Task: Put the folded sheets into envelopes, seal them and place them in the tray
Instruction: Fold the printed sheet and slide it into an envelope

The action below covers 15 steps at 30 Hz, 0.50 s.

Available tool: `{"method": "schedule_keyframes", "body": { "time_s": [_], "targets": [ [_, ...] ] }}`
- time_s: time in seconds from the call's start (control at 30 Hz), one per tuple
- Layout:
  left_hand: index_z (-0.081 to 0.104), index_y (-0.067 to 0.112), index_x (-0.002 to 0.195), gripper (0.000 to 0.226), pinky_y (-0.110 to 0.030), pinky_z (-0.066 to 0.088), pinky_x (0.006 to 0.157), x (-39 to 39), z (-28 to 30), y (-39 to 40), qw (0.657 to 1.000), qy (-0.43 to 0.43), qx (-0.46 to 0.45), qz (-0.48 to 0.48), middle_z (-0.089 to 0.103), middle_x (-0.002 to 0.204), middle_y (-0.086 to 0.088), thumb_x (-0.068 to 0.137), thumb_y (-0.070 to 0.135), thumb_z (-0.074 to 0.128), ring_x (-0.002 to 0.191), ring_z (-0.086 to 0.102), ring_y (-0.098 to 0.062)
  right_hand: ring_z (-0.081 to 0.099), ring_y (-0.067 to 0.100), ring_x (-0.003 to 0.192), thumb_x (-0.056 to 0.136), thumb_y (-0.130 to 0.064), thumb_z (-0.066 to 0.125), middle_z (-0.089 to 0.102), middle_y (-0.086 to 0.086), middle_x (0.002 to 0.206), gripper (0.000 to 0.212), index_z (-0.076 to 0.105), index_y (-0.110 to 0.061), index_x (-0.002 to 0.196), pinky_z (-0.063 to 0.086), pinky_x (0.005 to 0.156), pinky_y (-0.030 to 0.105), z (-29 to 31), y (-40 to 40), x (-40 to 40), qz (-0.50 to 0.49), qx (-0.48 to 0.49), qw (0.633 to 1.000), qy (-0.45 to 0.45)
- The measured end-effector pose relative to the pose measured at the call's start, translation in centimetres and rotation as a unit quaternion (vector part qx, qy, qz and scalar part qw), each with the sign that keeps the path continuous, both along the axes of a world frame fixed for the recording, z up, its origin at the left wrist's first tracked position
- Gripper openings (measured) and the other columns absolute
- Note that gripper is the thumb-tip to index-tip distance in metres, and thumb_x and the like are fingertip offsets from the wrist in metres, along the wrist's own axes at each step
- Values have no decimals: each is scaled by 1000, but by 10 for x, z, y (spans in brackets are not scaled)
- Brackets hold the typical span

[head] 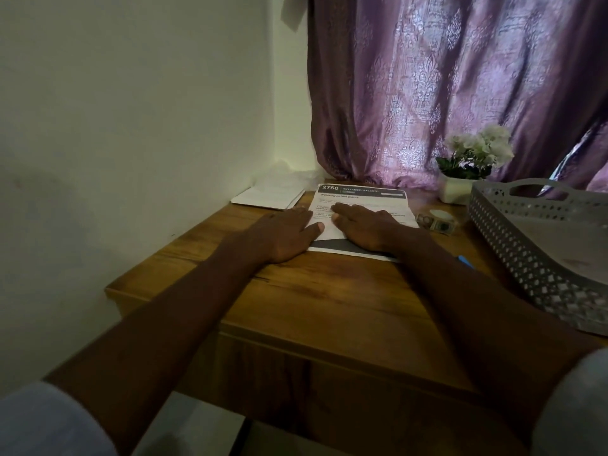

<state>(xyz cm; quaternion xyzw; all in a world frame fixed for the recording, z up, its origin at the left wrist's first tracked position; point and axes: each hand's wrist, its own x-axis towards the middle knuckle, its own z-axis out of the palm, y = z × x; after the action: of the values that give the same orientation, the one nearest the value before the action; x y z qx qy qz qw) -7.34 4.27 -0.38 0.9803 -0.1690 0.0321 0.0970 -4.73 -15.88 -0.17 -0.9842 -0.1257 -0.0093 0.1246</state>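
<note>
A wooden counter [329,301] with a warm brown grain stands in the corner of a dim room; a plain pale wall [131,110] runs along its left edge, and a purple patterned curtain [460,87] hangs behind its far edge, bunching down to the counter top.

Near the middle of the far edge lies a printed sheet [360,197] with a dark header reading 2758; its near part is folded up over itself, showing a dark strip at the fold. The left hand [284,233] lies flat on the sheet's left edge and partly on the wood, fingers straight and close together, pinching nothing; the right hand [367,227] lies flat on the sheet's middle, fingers straight and pressed down, likewise holding nothing; the two thumbs nearly meet.

At the far left corner rest white envelopes [268,197], just beside the sheet, with some crumpled white material behind them against the wall. Right of the sheet sits a small roll of round stickers [437,220]; beyond it, at the far edge, a white pot of white flowers [473,159]. A grey perforated tray [513,245] with a handle cut-out fills the right edge of the counter. A small blue object [465,261] peeks out beside the right forearm; what it is cannot be told.
</note>
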Motion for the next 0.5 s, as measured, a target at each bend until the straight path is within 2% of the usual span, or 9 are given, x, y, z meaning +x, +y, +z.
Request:
{"method": "schedule_keyframes", "body": {
  "time_s": [0.07, 0.1, 0.2, 0.27, 0.37, 0.43, 0.5],
  "targets": [
    [43, 17, 152, 62, -40, 41, 112, -3, 0, 0, 998, -51, -23, 14, 47, 157, -8, 105, 57, 41, 139, 47, -25, 25, 27, 153, 108, -57, 20, 25, 3, 168, 59, 27, -32, 161, 14, 124, 45, 1, -1, -3, 3, 16, 1000, -18],
    [51, 16, 145, 59, -39, 45, 107, -3, 0, 0, 996, -76, -34, 21, 53, 149, -8, 102, 58, 48, 131, 51, -24, 30, 28, 151, 108, -57, 23, 30, 3, 167, 59, 32, -31, 159, 18, 124, 46, 2, -2, -3, 0, 30, 999, -35],
    [59, 16, 132, 60, -42, 51, 102, -2, -1, 0, 991, -120, -41, 41, 57, 136, -5, 95, 63, 58, 121, 52, -21, 50, 29, 135, 107, -51, 32, 53, 6, 150, 48, 51, -25, 144, 36, 113, 50, 4, -7, 1, -22, 92, 989, -115],
    [57, 17, 131, 65, -46, 51, 101, -1, -3, 0, 989, -133, -40, 58, 56, 134, -4, 92, 68, 58, 120, 52, -21, 57, 28, 119, 108, -39, 37, 61, 10, 133, 36, 58, -17, 128, 43, 101, 42, 4, -10, 6, -36, 129, 978, -161],
    [54, 18, 129, 67, -47, 50, 101, -1, -2, 2, 985, -148, -49, 79, 57, 131, -4, 89, 72, 58, 118, 52, -22, 53, 21, 95, 107, -26, 41, 65, 14, 116, 29, 62, -9, 113, 37, 80, 32, 7, -9, 7, -52, 146, 969, -191],
    [55, 20, 127, 67, -49, 48, 102, 1, 0, 1, 982, -157, -47, 90, 57, 130, -3, 88, 74, 58, 118, 52, -23, 53, 19, 92, 107, -26, 44, 67, 13, 113, 27, 64, -8, 111, 36, 77, 31, 8, -9, 5, -59, 169, 962, -205],
    [57, 21, 127, 69, -49, 44, 106, 5, 4, -3, 978, -182, -22, 96, 57, 132, -3, 86, 77, 56, 122, 51, -23, 55, 20, 97, 106, -30, 46, 67, 11, 117, 28, 65, -11, 115, 36, 81, 30, 8, -8, 5, -64, 185, 957, -213]
  ]
}}
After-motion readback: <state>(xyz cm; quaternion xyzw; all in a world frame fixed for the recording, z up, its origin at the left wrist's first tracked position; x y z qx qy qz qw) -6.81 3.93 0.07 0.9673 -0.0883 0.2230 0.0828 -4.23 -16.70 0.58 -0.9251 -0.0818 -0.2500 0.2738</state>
